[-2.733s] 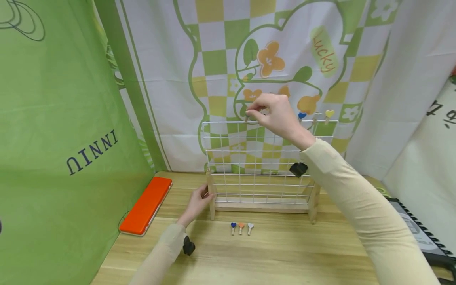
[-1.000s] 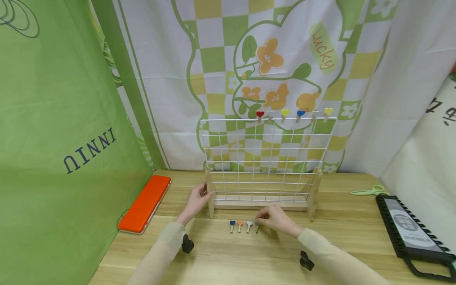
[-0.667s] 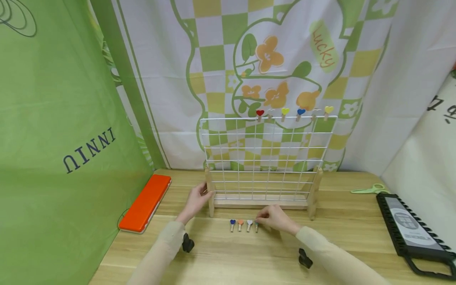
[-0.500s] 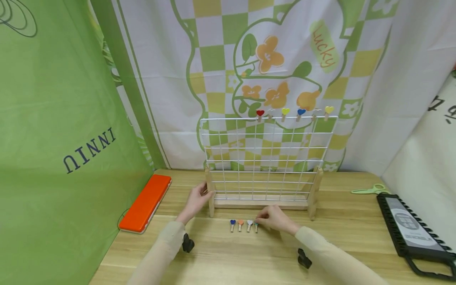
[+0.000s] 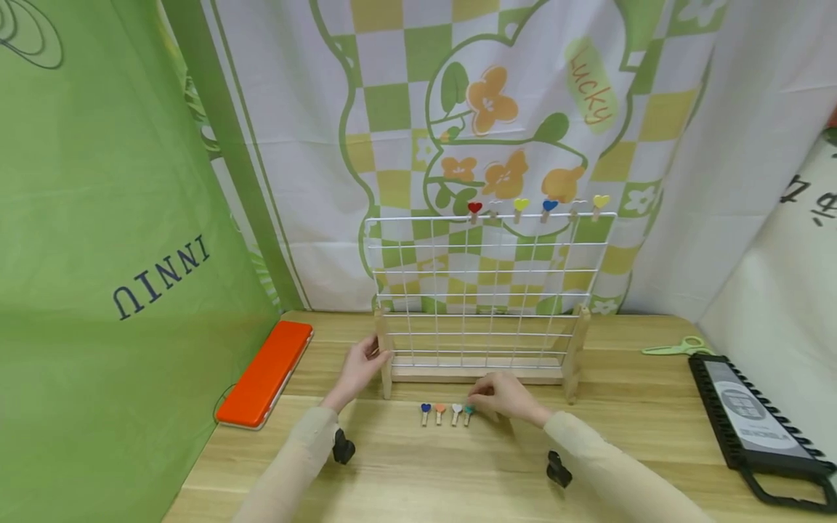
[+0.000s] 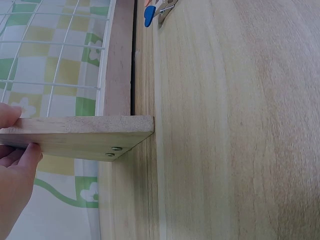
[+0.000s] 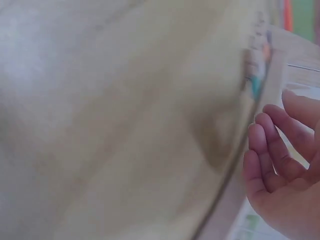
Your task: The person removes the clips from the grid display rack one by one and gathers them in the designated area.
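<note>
My left hand (image 5: 358, 370) pinches the left wooden leg (image 6: 75, 131) of a white wire grid rack (image 5: 497, 294), thumb on one face and fingers on the other. My right hand (image 5: 506, 396) hovers just beside a teal heart clothespin (image 5: 468, 415); its fingers are loosely bent, and the right wrist view shows nothing between them. The teal one ends a row on the table with a blue clothespin (image 5: 426, 414), an orange clothespin (image 5: 440, 414) and a white clothespin (image 5: 456, 415). Several more heart clothespins, among them a red clothespin (image 5: 474, 209), grip the rack's top bar.
An orange-red flat case (image 5: 267, 374) lies on the wooden table (image 5: 418, 487) at the left. Light green scissors (image 5: 676, 347) and a black-and-grey handled board (image 5: 752, 418) lie at the right. Patterned curtain (image 5: 294, 145) hangs behind the rack.
My right hand came down from the top bar, where it pinched a clothespin, to the table. A teal clothespin now lies beside the white one, the fingers just off it. The left hand stayed.
</note>
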Available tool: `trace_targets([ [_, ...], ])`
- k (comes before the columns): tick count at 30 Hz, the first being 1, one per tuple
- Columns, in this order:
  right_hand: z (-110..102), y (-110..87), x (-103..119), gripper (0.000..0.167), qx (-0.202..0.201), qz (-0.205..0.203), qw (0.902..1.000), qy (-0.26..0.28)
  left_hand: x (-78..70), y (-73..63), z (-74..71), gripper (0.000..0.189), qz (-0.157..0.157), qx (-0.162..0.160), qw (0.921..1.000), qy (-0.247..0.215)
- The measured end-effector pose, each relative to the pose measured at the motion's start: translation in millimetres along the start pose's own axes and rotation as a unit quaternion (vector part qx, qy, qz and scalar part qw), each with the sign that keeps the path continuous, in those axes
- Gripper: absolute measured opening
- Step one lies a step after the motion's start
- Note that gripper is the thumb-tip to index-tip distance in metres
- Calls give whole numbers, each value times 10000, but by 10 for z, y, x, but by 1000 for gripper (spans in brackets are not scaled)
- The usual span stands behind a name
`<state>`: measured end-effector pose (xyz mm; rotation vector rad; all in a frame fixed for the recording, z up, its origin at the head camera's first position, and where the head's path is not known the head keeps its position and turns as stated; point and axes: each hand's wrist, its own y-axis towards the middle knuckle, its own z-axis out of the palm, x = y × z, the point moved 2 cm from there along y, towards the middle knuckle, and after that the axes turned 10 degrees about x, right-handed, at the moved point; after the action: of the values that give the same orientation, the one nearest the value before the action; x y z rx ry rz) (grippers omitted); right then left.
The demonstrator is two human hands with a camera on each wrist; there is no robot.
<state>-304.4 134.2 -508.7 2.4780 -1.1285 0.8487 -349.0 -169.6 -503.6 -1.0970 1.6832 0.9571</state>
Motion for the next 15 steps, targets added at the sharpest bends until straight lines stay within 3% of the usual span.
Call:
trace_targets([
  [4, -264, -3, 156, 17, -102, -207, 9996, -164, -10, -5, 6, 59, -31, -17, 10000, 34],
  [8, -647, -2, 440, 13, -512, -559, 9958, -517, -89, -38, 18, 59, -29, -19, 10000, 29],
  [15, -1516, -22, 1067, 14, -1468, -1229, 9748, -1142, -292, -109, 20, 57, 18, 69, 10000, 10],
])
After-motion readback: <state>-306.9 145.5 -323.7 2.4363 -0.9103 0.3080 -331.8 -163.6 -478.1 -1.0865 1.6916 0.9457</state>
